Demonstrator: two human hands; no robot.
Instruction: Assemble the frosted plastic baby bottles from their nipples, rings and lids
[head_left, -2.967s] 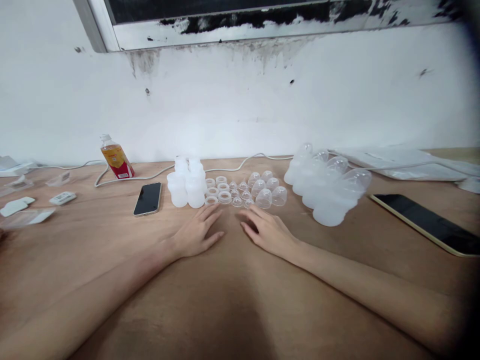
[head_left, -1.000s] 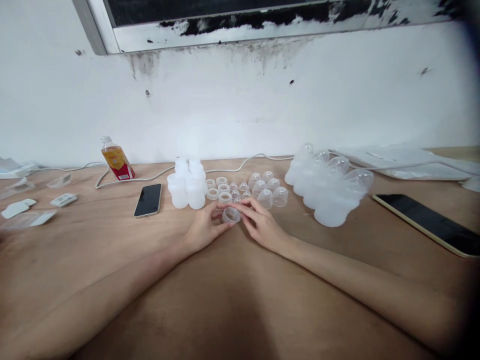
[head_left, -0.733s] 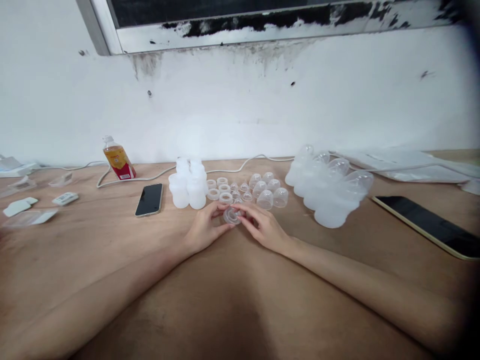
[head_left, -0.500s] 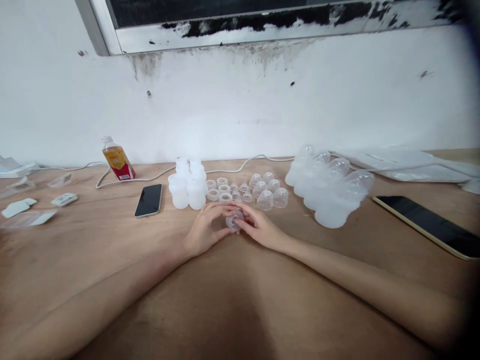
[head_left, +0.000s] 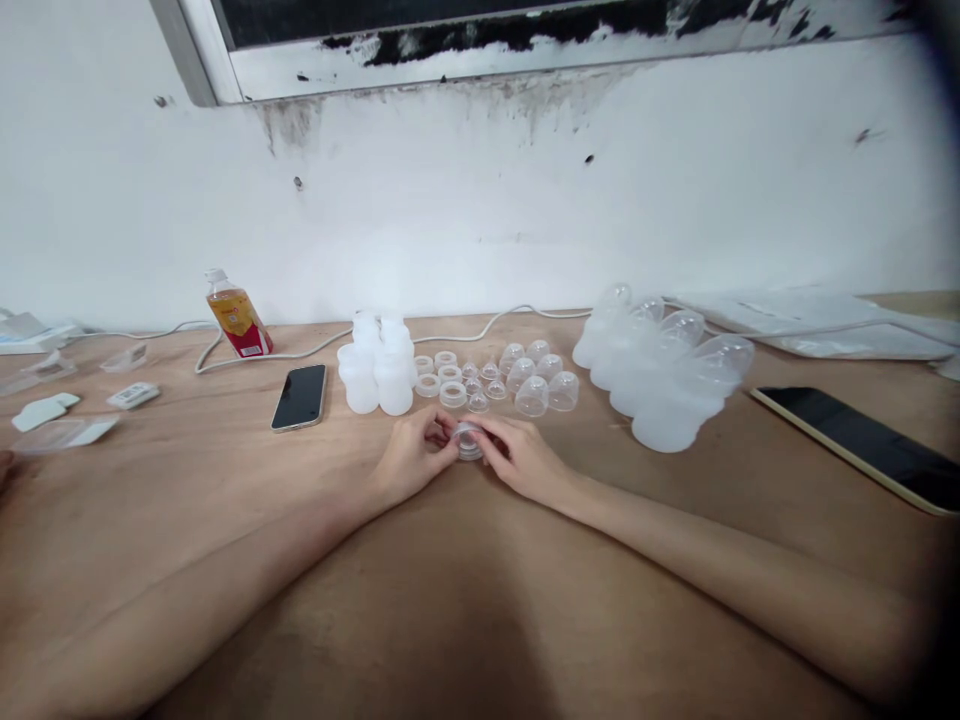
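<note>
Between my hands is a clear baby bottle screw ring [head_left: 469, 450], low over the tabletop. My left hand [head_left: 415, 452] pinches its left side, thumb in front and fingers curled behind. On the opposite side, the thumb and fingers of my right hand [head_left: 521, 456] grip the rim. Whether a nipple sits inside the ring is too small to tell. Just beyond my fingers stand several clear nipples [head_left: 491, 372], several loose rings [head_left: 452, 395] and several clear dome caps [head_left: 532, 397]. White bottle bodies [head_left: 362, 385] are grouped behind my left hand.
Capped white bottles [head_left: 664, 425] stand in rows at right, near a large phone [head_left: 862, 445]. A smaller phone [head_left: 298, 398], a drink bottle [head_left: 238, 318], a white cable [head_left: 495, 325] and small plastic packets [head_left: 67, 435] lie leftward. Part of another person's hand [head_left: 4, 466] shows at the left edge.
The ring has tipped from facing me to lying nearly flat, slightly lower. My fingers have drawn back from over it to its sides, uncovering a nipple behind. A hand has appeared at the left edge.
</note>
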